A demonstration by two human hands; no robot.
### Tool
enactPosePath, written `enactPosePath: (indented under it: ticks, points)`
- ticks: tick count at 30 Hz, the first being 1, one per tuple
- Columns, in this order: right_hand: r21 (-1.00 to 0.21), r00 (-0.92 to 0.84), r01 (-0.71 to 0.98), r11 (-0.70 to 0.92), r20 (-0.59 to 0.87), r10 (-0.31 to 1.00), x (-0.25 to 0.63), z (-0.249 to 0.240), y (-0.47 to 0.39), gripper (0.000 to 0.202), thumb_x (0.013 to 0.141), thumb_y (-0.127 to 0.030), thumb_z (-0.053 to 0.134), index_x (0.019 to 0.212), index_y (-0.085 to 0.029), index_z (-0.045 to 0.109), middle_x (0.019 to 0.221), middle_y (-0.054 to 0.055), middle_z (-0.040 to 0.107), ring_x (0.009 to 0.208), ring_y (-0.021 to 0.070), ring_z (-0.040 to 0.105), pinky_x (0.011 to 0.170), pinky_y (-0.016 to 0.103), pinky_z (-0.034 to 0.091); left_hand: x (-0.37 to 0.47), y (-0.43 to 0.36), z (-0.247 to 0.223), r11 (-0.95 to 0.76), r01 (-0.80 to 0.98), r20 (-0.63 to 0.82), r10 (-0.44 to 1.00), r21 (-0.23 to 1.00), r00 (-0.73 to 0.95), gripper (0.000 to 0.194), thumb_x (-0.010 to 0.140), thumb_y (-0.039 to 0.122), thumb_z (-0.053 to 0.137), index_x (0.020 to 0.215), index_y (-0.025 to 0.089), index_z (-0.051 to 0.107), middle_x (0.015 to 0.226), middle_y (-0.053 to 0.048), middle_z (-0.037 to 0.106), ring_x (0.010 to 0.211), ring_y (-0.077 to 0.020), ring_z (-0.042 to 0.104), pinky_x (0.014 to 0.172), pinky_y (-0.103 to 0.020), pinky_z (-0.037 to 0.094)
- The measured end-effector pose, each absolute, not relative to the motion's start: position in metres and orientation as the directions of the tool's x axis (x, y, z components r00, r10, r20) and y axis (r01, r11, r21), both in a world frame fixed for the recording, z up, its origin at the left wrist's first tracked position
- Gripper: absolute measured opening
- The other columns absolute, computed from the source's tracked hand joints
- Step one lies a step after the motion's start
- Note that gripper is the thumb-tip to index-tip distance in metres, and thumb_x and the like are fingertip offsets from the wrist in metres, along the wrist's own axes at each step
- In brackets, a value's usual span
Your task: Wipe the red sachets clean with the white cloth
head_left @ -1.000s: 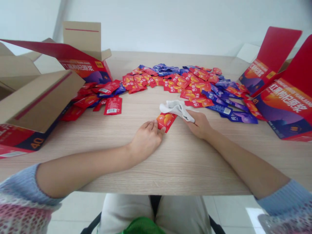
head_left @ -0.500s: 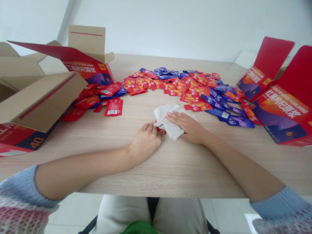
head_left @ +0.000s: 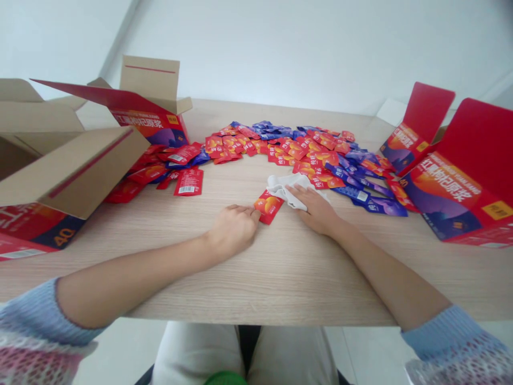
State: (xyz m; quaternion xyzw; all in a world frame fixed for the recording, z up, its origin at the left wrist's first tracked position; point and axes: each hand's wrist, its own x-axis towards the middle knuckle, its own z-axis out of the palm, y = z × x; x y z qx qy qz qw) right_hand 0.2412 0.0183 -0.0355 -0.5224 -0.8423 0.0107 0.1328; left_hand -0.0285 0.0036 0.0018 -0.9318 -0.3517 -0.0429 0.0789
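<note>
A red sachet [head_left: 269, 207] with orange print lies tilted on the table in front of me. My left hand [head_left: 233, 229] has its fingers closed on the sachet's left edge. To the right, my right hand [head_left: 315, 207] grips a crumpled white cloth [head_left: 281, 184], pressed down on the tabletop. Part of the cloth covers the sachet's upper right corner. The fingertips of my right hand are partly sunk in the cloth's folds.
Many red sachets [head_left: 320, 160] and blue sachets [head_left: 382, 206] form an arc behind my hands. Another red pile [head_left: 148, 174] sits at left. Open cartons [head_left: 72, 166] stand on the left, and red cartons [head_left: 460, 192] with raised flaps on the right. The table's front edge [head_left: 280, 323] is near my lap.
My right hand and the cloth have shifted right and slightly up, uncovering most of the red sachet. My left hand, still at the sachet's edge, has moved slightly left. The view has tilted a little.
</note>
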Motion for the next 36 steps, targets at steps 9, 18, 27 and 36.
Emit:
enactPosePath:
  ticks: [9,18,27,36]
  points:
    - [-0.155,-0.478,0.848,0.507,0.194,0.857,0.239,-0.034,0.019,0.068,0.092,-0.039,0.048,0.153,-0.022,0.026,0.156,0.008,0.033,0.144,0.0314,0.028,0.113,0.057,0.027,0.001,-0.002,0.007,-0.665,0.743,0.276,0.703,-0.068,0.655,0.036,0.08,0.039,0.052,0.096,0.008,0.061,0.076,-0.015,0.069,0.068,-0.0332,0.068,0.062,-0.042,0.051]
    - [-0.344,-0.378,0.818,0.461,0.283,0.882,0.223,-0.03,0.009,0.06,0.087,-0.017,0.045,0.147,-0.019,0.04,0.148,0.009,0.047,0.137,0.0286,0.042,0.113,0.055,0.028,0.0,-0.004,0.001,-0.56,0.828,0.302,0.788,-0.014,0.537,0.026,0.09,0.02,0.04,0.104,0.006,0.056,0.079,-0.02,0.069,0.073,-0.0352,0.069,0.065,-0.041,0.05]
    - [-0.536,-0.197,0.711,0.454,0.468,0.861,0.185,-0.022,-0.037,0.045,0.087,-0.02,0.046,0.131,-0.02,0.056,0.111,0.005,0.072,0.097,0.0241,0.068,0.084,0.036,0.053,-0.023,0.027,-0.013,-0.329,0.511,0.095,0.898,0.794,0.429,0.042,0.084,0.012,0.045,0.125,0.01,0.037,0.076,-0.009,0.069,0.06,-0.0215,0.069,0.056,-0.03,0.053]
    - [-0.199,-0.595,0.736,0.647,0.264,0.759,0.182,-0.02,-0.024,0.066,0.082,-0.02,0.049,0.146,-0.015,0.04,0.155,0.009,0.036,0.144,0.0274,0.03,0.116,0.05,0.027,-0.028,0.043,-0.005,0.156,0.29,-0.317,0.671,0.944,0.67,0.013,0.064,0.016,0.06,0.073,0.01,0.067,0.061,-0.005,0.068,0.044,-0.0116,0.061,0.042,-0.017,0.047]
